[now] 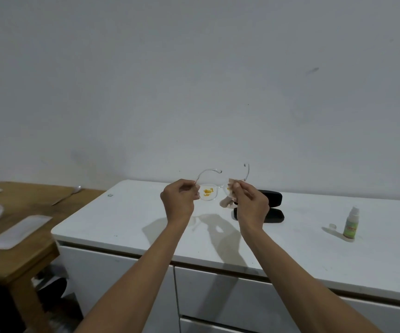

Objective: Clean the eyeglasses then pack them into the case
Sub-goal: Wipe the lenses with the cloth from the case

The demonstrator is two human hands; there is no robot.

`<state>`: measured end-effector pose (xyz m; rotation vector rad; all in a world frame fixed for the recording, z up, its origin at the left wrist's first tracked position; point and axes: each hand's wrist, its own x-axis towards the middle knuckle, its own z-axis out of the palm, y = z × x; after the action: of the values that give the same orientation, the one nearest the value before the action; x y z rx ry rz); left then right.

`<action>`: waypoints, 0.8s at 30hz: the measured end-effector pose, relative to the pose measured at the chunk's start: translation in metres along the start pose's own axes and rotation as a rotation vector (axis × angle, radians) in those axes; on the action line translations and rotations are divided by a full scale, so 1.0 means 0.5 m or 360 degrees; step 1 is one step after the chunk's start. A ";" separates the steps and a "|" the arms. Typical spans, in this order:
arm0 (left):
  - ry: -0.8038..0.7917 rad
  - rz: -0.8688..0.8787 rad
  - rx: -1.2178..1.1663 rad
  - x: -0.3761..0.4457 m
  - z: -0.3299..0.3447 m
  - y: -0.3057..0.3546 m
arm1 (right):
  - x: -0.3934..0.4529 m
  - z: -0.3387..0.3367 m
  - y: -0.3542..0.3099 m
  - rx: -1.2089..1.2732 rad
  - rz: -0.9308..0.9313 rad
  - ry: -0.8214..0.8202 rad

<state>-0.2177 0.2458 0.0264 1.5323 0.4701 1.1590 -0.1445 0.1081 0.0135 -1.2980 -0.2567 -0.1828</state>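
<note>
Head view: the left hand [178, 200] pinches the clear eyeglasses [214, 188] at their left hinge, held above the white desk [127, 212] — orange smears on one lens. The right hand [250, 203] presses a cloth [229, 199] on the other lens. The open black case [272, 205] lies at three o'clock, the spray bottle [351, 223] farther out.

I see a plain grey-white wall [194, 80] with a few dark marks behind a white cabinet [127, 280] with drawers. A wooden side table [14, 260] stands just left of it.
</note>
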 end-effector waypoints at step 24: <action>0.0037 -0.0010 -0.0066 -0.016 0.013 -0.010 | 0.015 -0.009 0.022 0.0009 0.0041 0.0009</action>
<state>-0.2144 0.2377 0.0193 1.4821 0.4635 1.1759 -0.1338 0.1066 0.0046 -1.2945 -0.2354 -0.1635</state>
